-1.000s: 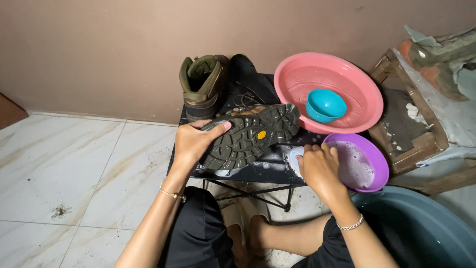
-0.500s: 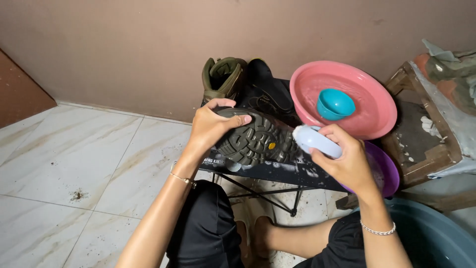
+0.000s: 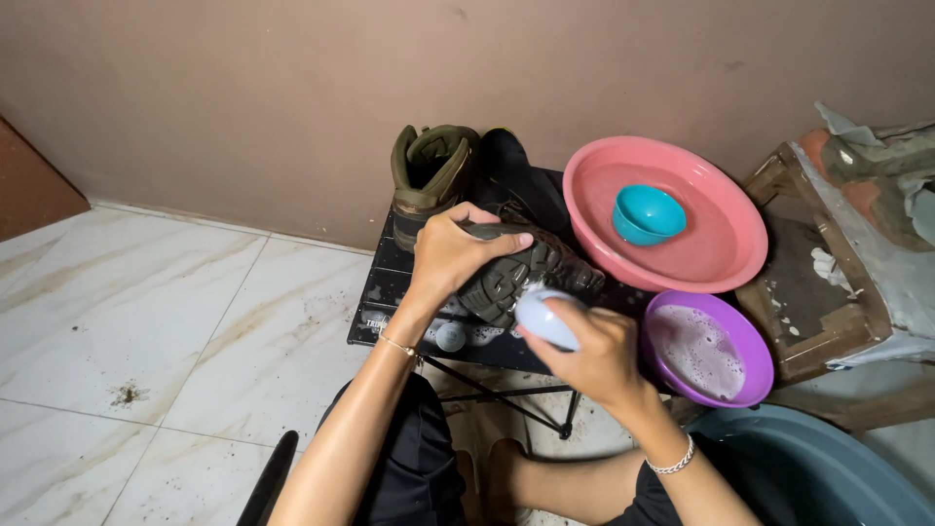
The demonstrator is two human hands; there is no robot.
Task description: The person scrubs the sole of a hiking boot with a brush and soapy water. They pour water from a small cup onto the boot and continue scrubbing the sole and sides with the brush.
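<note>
A person scrubs the sole of a boot on a small black folding table.

The left hand (image 3: pixel 451 255) is clamped over the upturned boot (image 3: pixel 521 276). Just beside it, the right hand (image 3: pixel 594 349) is closed around a pale scrub brush (image 3: pixel 545 317) pressed against the sole. A purple bowl (image 3: pixel 716 390) of suds sits just right of that hand; a pink basin (image 3: pixel 672 255) lies beyond.

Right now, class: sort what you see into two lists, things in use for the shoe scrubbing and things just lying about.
In use:
left hand gripping the shoe, sole up
right hand pressing the brush to the sole
purple bowl of suds
black table under the shoe

Lying about:
green boot
pink basin with teal cup
wooden stool
dark tub
</note>
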